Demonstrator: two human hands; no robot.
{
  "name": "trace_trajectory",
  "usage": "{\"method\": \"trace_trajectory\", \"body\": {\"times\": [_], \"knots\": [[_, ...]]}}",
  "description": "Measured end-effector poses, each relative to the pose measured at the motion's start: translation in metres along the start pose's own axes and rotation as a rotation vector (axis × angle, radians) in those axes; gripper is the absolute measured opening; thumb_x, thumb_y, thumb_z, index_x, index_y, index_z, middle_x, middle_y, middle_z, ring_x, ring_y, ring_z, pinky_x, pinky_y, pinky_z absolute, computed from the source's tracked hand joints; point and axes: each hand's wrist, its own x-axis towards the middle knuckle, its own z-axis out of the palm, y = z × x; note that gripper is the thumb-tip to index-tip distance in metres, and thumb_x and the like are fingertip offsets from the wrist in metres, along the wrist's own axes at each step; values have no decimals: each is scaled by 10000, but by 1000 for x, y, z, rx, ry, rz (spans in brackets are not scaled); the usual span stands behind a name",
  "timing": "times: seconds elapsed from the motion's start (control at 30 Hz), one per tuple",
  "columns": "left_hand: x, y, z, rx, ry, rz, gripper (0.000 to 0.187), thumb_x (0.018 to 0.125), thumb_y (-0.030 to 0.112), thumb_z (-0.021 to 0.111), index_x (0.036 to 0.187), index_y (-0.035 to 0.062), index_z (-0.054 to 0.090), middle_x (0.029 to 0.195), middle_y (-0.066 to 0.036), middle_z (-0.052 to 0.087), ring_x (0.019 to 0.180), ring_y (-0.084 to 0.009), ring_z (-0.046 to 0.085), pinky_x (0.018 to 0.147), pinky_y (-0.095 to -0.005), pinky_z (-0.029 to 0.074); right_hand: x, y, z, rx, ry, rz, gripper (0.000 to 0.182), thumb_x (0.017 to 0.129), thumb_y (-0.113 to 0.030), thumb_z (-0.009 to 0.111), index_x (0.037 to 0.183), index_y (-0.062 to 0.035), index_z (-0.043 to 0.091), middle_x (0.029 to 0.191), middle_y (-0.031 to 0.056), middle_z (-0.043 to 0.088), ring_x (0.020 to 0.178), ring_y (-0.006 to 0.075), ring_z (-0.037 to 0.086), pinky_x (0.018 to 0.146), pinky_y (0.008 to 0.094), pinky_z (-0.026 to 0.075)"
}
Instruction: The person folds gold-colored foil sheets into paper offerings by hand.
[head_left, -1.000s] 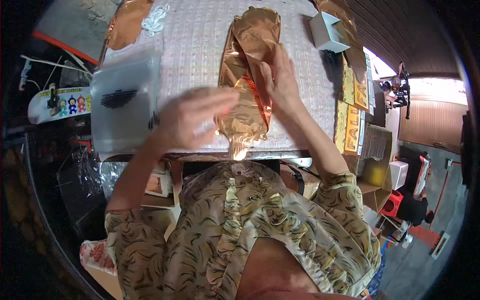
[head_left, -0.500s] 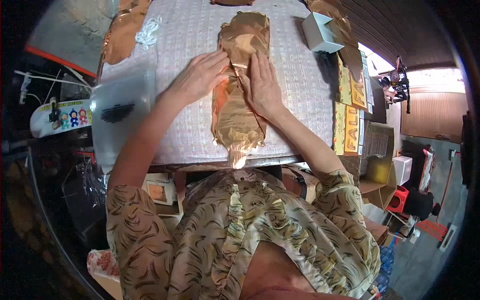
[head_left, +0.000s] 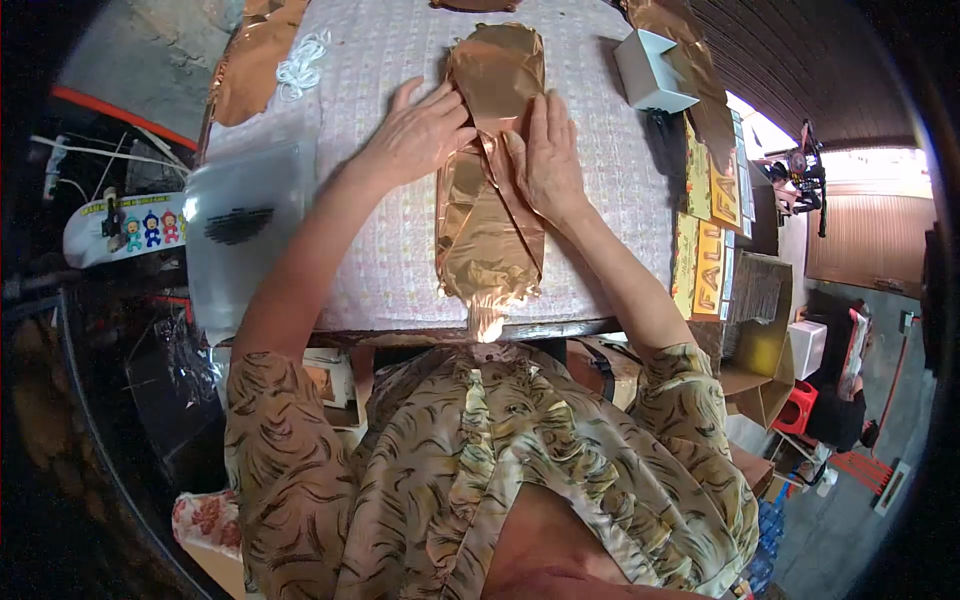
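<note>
A long piece wrapped in copper-coloured foil (head_left: 490, 235) lies lengthwise on the quilted white cloth (head_left: 375, 250), with crumpled foil at its near end. My left hand (head_left: 422, 135) rests at its left edge, near the narrow middle, fingers bent and apart. On the right edge lies my right hand (head_left: 552, 165), its fingers stretched forward and the thumb over the foil. Neither hand is closed round anything. A twisted foil strip runs between them at the narrow part.
Clear plastic sheets (head_left: 250, 240) and a white string bundle (head_left: 303, 66) are at the left. A white open box (head_left: 655, 72), copper foil sheets (head_left: 258, 75) and yellow printed boxes (head_left: 708, 272) stand or lie near the table's sides.
My left hand has lifted its fingers and spread them a little. My right hand has shifted slightly right, its thumb now further out. The foil around the middle looks flatter.
</note>
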Motion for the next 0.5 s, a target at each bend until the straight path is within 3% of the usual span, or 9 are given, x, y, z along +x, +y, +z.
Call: {"method": "trace_trajectory", "body": {"times": [0.07, 0.13, 0.3, 0.5], "knots": [[-2, 0, 7, 22, 0, -15, 302, 1065, 293, 535, 1246, 68, 622, 1360, -94, 601, 1389, -257, 483, 1199, -604, 212, 3, 2, 8, -92, 23, 62, 705, 1091, -368, 481, 1572, 97, 261, 1626, 308, 299, 1505, 459, 311, 1234, 538, 261], [-4, 1, 11, -28, 35, -32, 337, 1082, 317, 474, 1259, 71, 621, 1349, -100, 600, 1392, -256, 473, 1213, -595, 185, 12, -2, 9, 29, -31, 27, 744, 1077, -380, 488, 1565, 117, 225, 1615, 344, 278, 1512, 464, 286, 1253, 536, 218], [-19, 1, 1, -4, -20, -111, 346, 1082, 315, 456, 1271, 78, 621, 1365, -115, 589, 1390, -258, 475, 1221, -585, 167, 21, -10, 23, 69, -9, -62, 723, 1098, -396, 444, 1582, 96, 230, 1622, 327, 290, 1510, 465, 293, 1258, 517, 231], [-17, -1, -3, -17, -90, -144, 373, 1066, 302, 472, 1331, 71, 596, 1419, -121, 561, 1423, -264, 436, 1226, -567, 153, 10, -20, 4, -99, 9, 10, 696, 1099, -388, 440, 1593, 64, 250, 1644, 318, 269, 1535, 450, 272, 1265, 552, 198]]}}
